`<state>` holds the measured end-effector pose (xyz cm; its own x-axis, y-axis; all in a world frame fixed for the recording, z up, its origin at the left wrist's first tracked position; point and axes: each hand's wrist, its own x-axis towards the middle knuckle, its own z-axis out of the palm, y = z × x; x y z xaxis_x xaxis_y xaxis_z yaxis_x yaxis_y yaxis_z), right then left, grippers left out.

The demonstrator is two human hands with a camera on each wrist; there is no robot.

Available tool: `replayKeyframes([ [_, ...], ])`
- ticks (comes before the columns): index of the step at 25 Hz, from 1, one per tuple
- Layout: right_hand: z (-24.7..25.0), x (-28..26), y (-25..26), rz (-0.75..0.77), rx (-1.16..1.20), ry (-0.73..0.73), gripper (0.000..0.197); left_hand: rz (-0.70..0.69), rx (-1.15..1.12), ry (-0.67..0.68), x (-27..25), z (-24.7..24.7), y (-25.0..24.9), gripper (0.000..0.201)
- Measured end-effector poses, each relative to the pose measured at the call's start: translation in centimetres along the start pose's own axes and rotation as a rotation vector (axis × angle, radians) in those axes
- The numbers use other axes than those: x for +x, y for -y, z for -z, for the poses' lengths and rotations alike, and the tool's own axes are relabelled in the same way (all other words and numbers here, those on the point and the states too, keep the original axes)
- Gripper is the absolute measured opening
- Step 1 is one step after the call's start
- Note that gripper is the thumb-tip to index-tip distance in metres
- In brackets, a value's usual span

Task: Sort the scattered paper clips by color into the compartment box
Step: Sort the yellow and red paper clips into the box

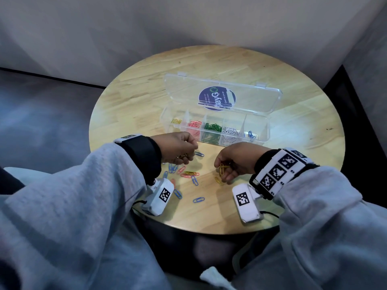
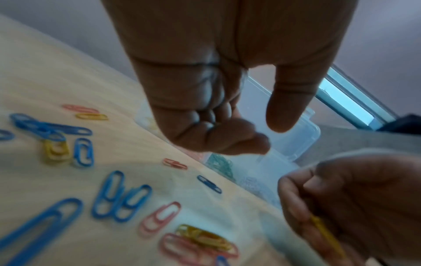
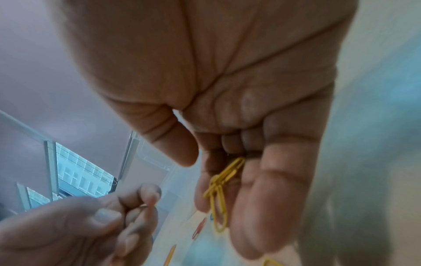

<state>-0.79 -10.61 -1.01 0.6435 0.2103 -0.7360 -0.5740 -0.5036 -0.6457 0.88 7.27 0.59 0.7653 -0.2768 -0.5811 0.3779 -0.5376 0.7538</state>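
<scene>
A clear compartment box (image 1: 265,132) stands open on the round wooden table (image 1: 134,105), with yellow, pink, green, silver and blue clips in separate cells. Blue (image 1: 198,199), pink (image 1: 181,170) and yellow (image 1: 218,181) paper clips lie scattered in front of it. My left hand (image 1: 186,158) hovers over the left of the scatter, its fingers curled round a few yellow clips (image 1: 181,156). My right hand (image 1: 222,170) holds a bunch of yellow clips (image 3: 218,189) against its curled fingers, just above the table. In the left wrist view the scatter (image 2: 120,196) lies below my curled fingers (image 2: 227,140).
The box lid (image 1: 222,95) leans back behind the cells, with a round blue sticker on it. The white wrist cameras (image 1: 161,197) (image 1: 248,204) hang low near the table's front edge (image 1: 209,232). Grey sofa cushions surround the table.
</scene>
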Motion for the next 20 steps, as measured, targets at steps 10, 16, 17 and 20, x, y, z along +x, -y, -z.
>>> replayKeyframes([
  [10, -0.2, -1.1, -0.2, 0.083, -0.861, -0.211, 0.023, -0.116, 1.064, -0.036, 0.3, -1.9, 0.9, 0.022],
  [16, -2.1, -0.2, -0.4, 0.103, -1.020, -0.196, 0.018, -0.113, 1.073, -0.011, 1.0, -2.4, 1.0, 0.018],
  [17, -2.3, 0.0, -0.4, 0.101, -1.028, -0.194, 0.020, -0.100, 1.056, -0.005, 1.1, -2.3, 1.0, 0.014],
  [20, -2.5, 0.6, -0.7, 0.104, -1.026, -0.203, 0.021, -0.082, 1.000, 0.011, 1.4, -2.0, 1.4, 0.011],
])
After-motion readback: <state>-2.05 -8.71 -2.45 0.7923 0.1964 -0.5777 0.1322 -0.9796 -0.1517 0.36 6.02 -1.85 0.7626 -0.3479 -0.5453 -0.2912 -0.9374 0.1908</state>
